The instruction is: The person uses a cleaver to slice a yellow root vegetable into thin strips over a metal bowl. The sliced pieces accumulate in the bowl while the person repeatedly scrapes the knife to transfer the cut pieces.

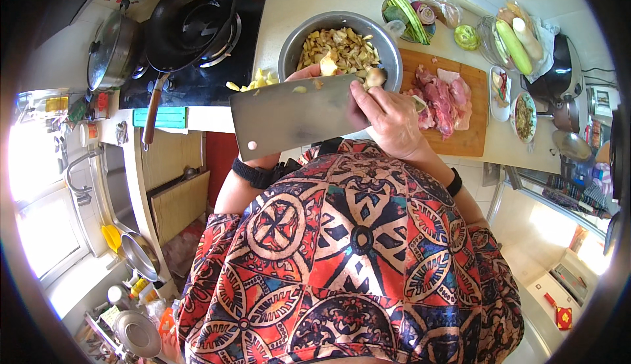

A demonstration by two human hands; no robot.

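My right hand [392,120] grips the handle of a broad Chinese cleaver [291,117]. Its wide steel blade stretches leftward in front of the bowl, with small wet scraps stuck near its upper edge. My left hand [304,72] is mostly hidden behind the blade; its visible fingers hold a pale yellow vegetable piece [328,63] at the bowl's near side. A large stainless steel bowl [291,34] contains many cut yellowish-brown vegetable pieces [340,41]. More pale yellow pieces [259,80] lie left of the bowl, partly covered by the blade.
Raw meat [443,98] lies on a wooden cutting board [471,137] at right. A black wok [192,21] and a lidded pot [111,51] stand on the gas stove [246,39] at left. Behind the board are a plate of vegetables [409,19] and a wire basket [488,43].
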